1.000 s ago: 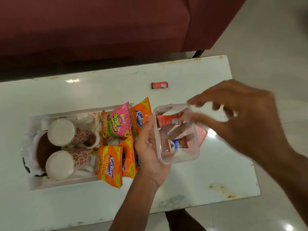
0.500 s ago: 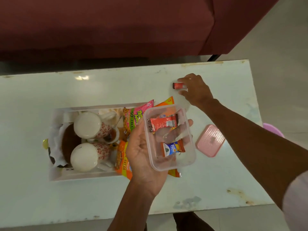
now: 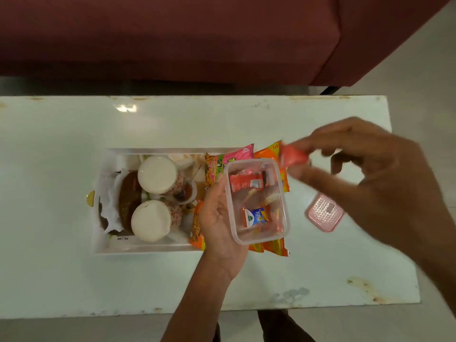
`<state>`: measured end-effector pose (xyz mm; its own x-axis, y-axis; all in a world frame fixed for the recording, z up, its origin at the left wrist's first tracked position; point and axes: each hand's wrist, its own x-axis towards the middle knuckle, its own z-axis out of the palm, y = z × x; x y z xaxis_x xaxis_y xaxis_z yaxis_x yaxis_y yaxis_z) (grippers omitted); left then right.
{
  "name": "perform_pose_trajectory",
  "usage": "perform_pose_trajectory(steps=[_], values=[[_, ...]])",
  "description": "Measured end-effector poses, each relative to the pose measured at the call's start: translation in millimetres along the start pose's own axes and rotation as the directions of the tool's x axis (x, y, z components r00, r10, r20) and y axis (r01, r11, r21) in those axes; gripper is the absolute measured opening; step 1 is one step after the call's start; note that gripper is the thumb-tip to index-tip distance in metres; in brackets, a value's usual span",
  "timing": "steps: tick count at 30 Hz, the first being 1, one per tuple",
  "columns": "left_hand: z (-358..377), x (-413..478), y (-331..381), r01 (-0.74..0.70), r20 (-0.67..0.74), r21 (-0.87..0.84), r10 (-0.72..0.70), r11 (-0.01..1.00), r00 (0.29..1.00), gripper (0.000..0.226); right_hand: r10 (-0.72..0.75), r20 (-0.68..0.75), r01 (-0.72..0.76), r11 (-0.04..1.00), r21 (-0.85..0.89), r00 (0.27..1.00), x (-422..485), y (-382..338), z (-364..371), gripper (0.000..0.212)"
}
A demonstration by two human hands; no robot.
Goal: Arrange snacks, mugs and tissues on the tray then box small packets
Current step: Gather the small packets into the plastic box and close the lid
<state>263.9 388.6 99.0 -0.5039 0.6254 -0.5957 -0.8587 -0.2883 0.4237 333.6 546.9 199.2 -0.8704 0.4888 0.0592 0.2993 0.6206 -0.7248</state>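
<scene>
the left hand [image 3: 219, 218] grips a clear box [image 3: 257, 201] above the bench [image 3: 74, 280]. the blurred right hand [image 3: 370, 174] pinches a small red packet [image 3: 293, 157] just over the box's far corner.

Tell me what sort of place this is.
Most likely a home living room or lounge: a maroon sofa stands behind a low white table on a tiled floor, and the table carries a tray of mugs and snack packets.
</scene>
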Motion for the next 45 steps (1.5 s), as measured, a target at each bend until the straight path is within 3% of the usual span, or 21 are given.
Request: perform_pose_trajectory(steps=[4,7,10,14,16,18,20,24,28,30,33,38,40,41,43,45], values=[[6,-4,-1,-0.035,-0.007,0.061,0.036,0.998,0.999,0.036,-0.093,0.152,0.128,0.962,-0.242,0.984,-22,-21,27,0.026],[8,-10,-3,-0.046,0.0,0.077,0.046,0.996,0.999,0.034,-0.098,0.163,0.155,0.91,-0.385,0.982,-31,-17,37,0.026],[14,-13,-5,-0.022,0.017,0.089,0.021,0.996,1.0,0.036,-0.079,0.129,0.124,0.912,-0.392,0.988,-40,-15,35,0.028],[31,-16,-7,0.054,0.082,0.023,-0.056,0.998,0.995,0.046,0.053,-0.146,-0.084,0.973,-0.215,0.988,-56,1,-6,0.025],[41,-18,-9,0.117,0.121,0.001,-0.116,0.993,0.986,0.056,0.188,-0.299,-0.244,0.956,-0.16,0.935,-67,23,-31,0.016],[49,-18,-16,0.152,0.112,0.004,-0.152,0.988,0.982,0.061,0.334,-0.347,-0.393,0.912,-0.116,0.877,-78,55,-42,0.011],[57,-18,-23,0.154,0.091,0.013,-0.155,0.988,0.984,0.063,0.432,-0.276,-0.484,0.861,-0.157,0.859,-91,95,-32,0.015],[66,-16,-44,0.138,0.046,0.032,-0.14,0.99,0.989,0.068,0.618,-0.042,-0.613,0.766,-0.194,0.785,-105,166,10,0.058],[72,-14,-63,0.143,0.016,0.049,-0.144,0.989,0.989,0.065,0.591,0.053,-0.537,0.763,-0.361,0.805,-101,202,37,0.106],[75,-12,-69,0.129,0.006,0.051,-0.129,0.99,0.992,0.068,0.583,0.086,-0.487,0.743,-0.46,0.808,-97,210,47,0.118],[77,-8,-79,0.11,-0.002,0.054,-0.11,0.992,0.994,0.071,0.55,0.148,-0.398,0.741,-0.541,0.822,-100,222,57,0.118],[79,-3,-92,0.112,-0.026,0.027,-0.111,0.993,0.993,0.068,0.455,0.143,-0.325,0.792,-0.517,0.879,-114,233,56,0.101],[80,-1,-94,0.102,-0.034,0.018,-0.101,0.995,0.994,0.069,0.444,0.138,-0.339,0.82,-0.461,0.885,-115,233,47,0.1],[79,-1,-95,0.095,-0.029,0.018,-0.095,0.995,0.995,0.07,0.476,0.094,-0.415,0.834,-0.364,0.874,-113,231,39,0.101],[77,-2,-95,0.095,-0.007,0.028,-0.095,0.995,0.995,0.07,0.595,-0.012,-0.593,0.802,0.065,0.804,-109,217,14,0.105],[77,-4,-94,0.105,0.007,0.041,-0.105,0.994,0.994,0.068,0.586,-0.076,-0.514,0.759,0.399,0.807,-107,190,-19,0.111]])
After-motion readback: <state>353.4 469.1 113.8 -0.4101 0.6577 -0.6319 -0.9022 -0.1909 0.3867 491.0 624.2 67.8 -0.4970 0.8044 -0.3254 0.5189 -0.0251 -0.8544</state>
